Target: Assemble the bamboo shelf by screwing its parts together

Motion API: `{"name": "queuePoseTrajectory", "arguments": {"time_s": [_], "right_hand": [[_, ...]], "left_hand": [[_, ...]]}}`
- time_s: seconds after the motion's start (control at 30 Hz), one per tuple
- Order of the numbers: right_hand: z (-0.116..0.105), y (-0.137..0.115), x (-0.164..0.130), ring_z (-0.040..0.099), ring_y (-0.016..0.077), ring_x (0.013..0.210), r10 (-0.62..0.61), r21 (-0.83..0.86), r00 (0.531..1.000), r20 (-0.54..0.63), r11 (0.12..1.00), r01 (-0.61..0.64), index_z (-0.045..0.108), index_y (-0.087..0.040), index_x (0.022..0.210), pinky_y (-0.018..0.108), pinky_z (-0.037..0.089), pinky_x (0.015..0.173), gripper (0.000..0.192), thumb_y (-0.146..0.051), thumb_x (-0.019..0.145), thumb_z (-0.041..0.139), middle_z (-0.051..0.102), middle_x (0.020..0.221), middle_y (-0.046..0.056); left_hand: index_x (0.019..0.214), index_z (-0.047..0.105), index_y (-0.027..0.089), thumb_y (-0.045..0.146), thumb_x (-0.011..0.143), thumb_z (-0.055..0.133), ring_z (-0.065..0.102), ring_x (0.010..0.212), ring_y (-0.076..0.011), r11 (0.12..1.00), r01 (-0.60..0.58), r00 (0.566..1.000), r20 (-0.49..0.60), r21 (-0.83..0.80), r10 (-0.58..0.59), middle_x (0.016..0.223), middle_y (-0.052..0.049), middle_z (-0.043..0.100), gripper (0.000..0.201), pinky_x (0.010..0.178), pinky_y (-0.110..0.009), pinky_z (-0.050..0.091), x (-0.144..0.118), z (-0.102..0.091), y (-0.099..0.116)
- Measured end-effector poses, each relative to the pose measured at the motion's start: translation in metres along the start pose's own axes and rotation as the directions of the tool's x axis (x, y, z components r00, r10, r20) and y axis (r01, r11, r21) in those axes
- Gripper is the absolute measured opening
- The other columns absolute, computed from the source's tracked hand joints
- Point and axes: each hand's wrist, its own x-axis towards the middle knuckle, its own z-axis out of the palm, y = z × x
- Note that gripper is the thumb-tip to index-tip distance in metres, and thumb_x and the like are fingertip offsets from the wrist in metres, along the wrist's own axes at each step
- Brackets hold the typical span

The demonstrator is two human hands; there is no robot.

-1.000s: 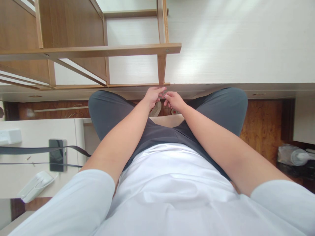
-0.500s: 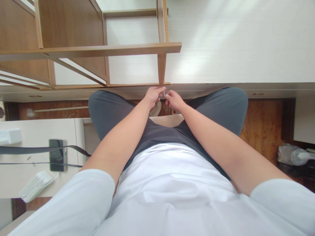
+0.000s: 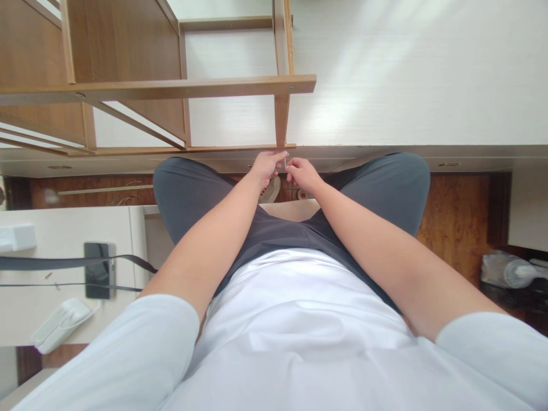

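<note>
A thin, short white stick stands between my fingertips, below the near edge of the white desk. My left hand pinches its upper end, the other fingers loosely curled. At its lower end are the closed fingertips of my right hand, which bend inward from the right. Both hands hang over the gap between my knees, just in front of the wooden shelf's foot. What kind of thing the stick is, I cannot make out at this size.
A brown wooden shelf stands on the white desk at the upper left. Left of me, a side table bears a black phone, a white device and dark straps. A plastic-wrapped item lies at the right.
My right fingertips have shifted slightly left, closer to the white stick. My left hand stays nearly where it was.
</note>
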Motion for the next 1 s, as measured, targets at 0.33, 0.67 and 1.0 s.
{"name": "queuePoseTrajectory", "arguments": {"time_s": [0.33,0.67,1.0], "right_hand": [[0.002,0.009,0.005,0.051,0.0117,0.054,-0.058,-0.006,0.998,0.003,0.998,0.058,0.059,-0.02,0.078,0.022,0.041,0.053,0.018,-0.035,0.087,0.062,0.065,0.064,0.001],[0.005,0.008,0.004,0.046,0.0098,0.047,-0.033,0.071,0.999,0.042,0.997,0.03,0.057,-0.02,0.075,0.021,0.039,0.047,0.019,-0.031,0.09,0.06,0.063,0.061,-0.001],[0.004,-0.006,-0.002,0.045,0.0079,0.043,0.117,0.3,0.978,0.173,0.939,-0.166,0.057,-0.02,0.082,0.017,0.035,0.039,0.019,-0.033,0.096,0.06,0.064,0.064,-0.001]], "left_hand": [[0.082,0.075,0.018,0.031,0.077,0.076,0.058,0.068,-0.0113,1.0,0.009,1.0,0.006,-0.024,-0.009,0.086,-0.006,0.071,0.014,0.051,-0.02,0.035,-0.004,0.001,0.003],[0.081,0.075,0.018,0.03,0.076,0.077,0.055,0.063,-0.01,1.0,0.001,1.0,0.008,-0.019,-0.001,0.082,-0.005,0.07,0.013,0.053,-0.022,0.037,0.0,0.0,0.001],[0.082,0.074,0.016,0.028,0.076,0.078,0.058,0.059,-0.0093,0.997,0.012,0.999,0.033,-0.071,-0.009,0.073,-0.004,0.068,0.013,0.052,-0.021,0.04,0.002,0.0,0.0]]}}
